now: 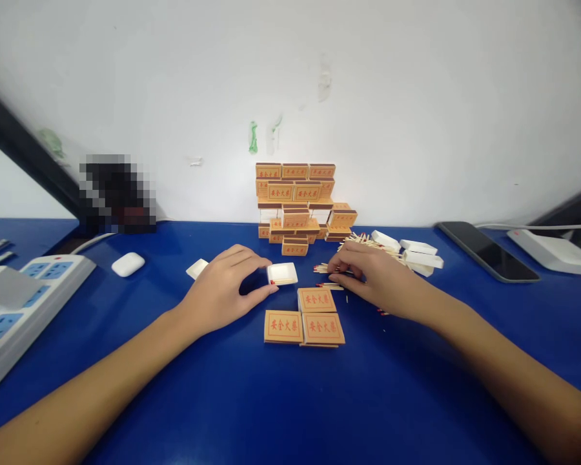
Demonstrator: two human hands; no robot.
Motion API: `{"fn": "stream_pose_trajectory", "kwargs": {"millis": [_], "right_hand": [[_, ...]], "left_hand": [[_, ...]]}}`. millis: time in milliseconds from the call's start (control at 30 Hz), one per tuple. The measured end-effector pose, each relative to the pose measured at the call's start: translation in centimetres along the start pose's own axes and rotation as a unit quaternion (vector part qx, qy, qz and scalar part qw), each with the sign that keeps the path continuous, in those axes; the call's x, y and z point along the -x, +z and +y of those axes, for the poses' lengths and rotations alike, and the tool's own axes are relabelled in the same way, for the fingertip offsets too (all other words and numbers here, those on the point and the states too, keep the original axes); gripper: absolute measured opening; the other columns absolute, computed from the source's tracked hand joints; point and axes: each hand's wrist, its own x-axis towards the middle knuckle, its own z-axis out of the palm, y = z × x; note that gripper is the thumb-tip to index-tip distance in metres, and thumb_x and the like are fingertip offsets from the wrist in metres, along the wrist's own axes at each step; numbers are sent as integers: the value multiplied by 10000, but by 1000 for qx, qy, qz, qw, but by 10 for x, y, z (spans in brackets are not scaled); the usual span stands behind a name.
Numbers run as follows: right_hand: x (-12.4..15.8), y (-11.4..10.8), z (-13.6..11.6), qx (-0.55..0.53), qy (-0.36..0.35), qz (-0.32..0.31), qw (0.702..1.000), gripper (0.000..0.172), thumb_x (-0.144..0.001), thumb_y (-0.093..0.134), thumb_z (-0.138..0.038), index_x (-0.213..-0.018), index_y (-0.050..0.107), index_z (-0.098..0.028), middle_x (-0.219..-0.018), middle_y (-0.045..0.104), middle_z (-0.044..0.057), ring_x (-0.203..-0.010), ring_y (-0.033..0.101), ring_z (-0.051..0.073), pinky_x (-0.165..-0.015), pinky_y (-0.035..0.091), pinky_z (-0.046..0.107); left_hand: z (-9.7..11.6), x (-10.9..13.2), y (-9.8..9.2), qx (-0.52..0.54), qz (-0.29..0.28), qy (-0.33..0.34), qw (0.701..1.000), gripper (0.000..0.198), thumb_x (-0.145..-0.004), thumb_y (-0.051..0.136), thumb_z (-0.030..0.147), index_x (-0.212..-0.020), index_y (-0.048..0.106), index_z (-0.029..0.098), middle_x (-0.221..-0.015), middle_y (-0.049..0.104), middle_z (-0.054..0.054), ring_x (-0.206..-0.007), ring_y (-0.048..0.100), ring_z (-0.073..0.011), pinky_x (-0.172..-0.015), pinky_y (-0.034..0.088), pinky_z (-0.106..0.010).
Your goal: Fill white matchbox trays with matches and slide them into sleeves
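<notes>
My left hand (230, 281) has its thumb and index finger at the left end of a small white matchbox tray (281, 268), steadying it on the table. A few red-tipped matches (285, 281) lie along the tray's near side. To the right, my right hand (363, 271) is closed in a pinch at some loose matches (322, 268), their red heads pointing left. More matches (330, 286) lie just below its fingertips. Between my hands and nearer to me sit orange matchbox covers (323, 328) in low stacks, printed with red characters.
Against the wall rises a stacked structure of matchboxes (295, 216). A heap of matches (363, 240) and several white trays (419, 258) lie behind my right hand. A phone (487, 250) is far right; a white earbud case (128, 264) and power strip (72, 266) are left.
</notes>
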Motion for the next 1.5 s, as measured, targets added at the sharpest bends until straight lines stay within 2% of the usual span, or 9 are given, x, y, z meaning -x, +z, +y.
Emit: {"fn": "stream_pose_trajectory", "kwargs": {"millis": [100, 233, 367, 500, 633, 800, 933, 1233, 1500], "right_hand": [[-1, 3, 2, -6, -9, 3, 1000, 135, -1039, 578, -296, -1051, 699, -237, -1008, 664, 74, -890, 660, 211, -774, 518, 356], [-2, 6, 3, -10, -3, -7, 1000, 140, -1034, 596, -310, -945, 669, -230, -967, 661, 70, -864, 659, 211, -737, 508, 344], [-4, 4, 3, -23, -7, -6, 1000, 100, -1025, 606, -307, -1015, 680, -240, -1024, 665, 73, -880, 663, 216, -763, 521, 359], [-6, 4, 3, -22, -18, -35, 999, 180, -1049, 543, -309, -964, 684, -235, -1035, 650, 82, -923, 675, 229, -788, 530, 376], [-7, 4, 2, 6, 1, -55, 998, 218, -1065, 516, -346, -929, 636, -225, -1023, 630, 80, -900, 668, 226, -765, 516, 371], [-8, 1, -2, 28, 25, -43, 998, 183, -1060, 539, -323, -921, 604, -223, -988, 663, 73, -877, 661, 232, -770, 495, 383], [-9, -1, -4, 22, 39, -40, 998, 143, -1044, 552, -279, -922, 606, -228, -992, 688, 65, -881, 673, 227, -765, 494, 375], [-1, -10, -8, 67, 47, -56, 995, 231, -1062, 495, -352, -913, 620, -228, -1025, 652, 91, -882, 662, 240, -767, 506, 408], [-6, -12, -11, 37, 52, -65, 996, 179, -1030, 580, -339, -922, 675, -233, -1038, 647, 79, -909, 667, 238, -780, 518, 403]], "left_hand": [[-1, 0, 0, 3, 0, 1, 1000, 254, -974, 751, 351, -1164, 700, 190, -1059, 756, -82, -1025, 683, -262, -918, 580, -456], [0, 0, 1, 9, -4, 1, 1000, 253, -974, 752, 346, -1170, 698, 195, -1066, 757, -84, -1031, 684, -264, -924, 579, -462], [1, -1, 1, 8, -3, 1, 1000, 253, -975, 749, 348, -1175, 700, 201, -1066, 757, -84, -1029, 685, -266, -914, 583, -464], [0, -2, 0, 5, 3, 0, 1000, 249, -976, 746, 353, -1168, 705, 199, -1046, 759, -84, -1010, 685, -267, -902, 583, -467], [1, -2, 0, 7, -3, 1, 1000, 252, -978, 743, 353, -1168, 701, 193, -1037, 756, -81, -1007, 682, -265, -902, 581, -462], [2, -2, 0, 8, -2, 1, 1000, 253, -975, 749, 349, -1163, 703, 186, -1042, 759, -83, -1015, 683, -265, -909, 580, -459], [1, -2, 0, 4, 1, -2, 1000, 250, -979, 743, 357, -1165, 701, 195, -1050, 758, -83, -1017, 681, -265, -909, 582, -463], [1, -1, 0, 4, -3, 0, 1000, 253, -980, 744, 354, -1167, 698, 191, -1045, 755, -80, -1013, 680, -261, -902, 583, -453], [0, -2, 1, 4, -5, 2, 1000, 255, -973, 749, 352, -1169, 698, 197, -1062, 752, -84, -1027, 683, -267, -919, 582, -464]]}}
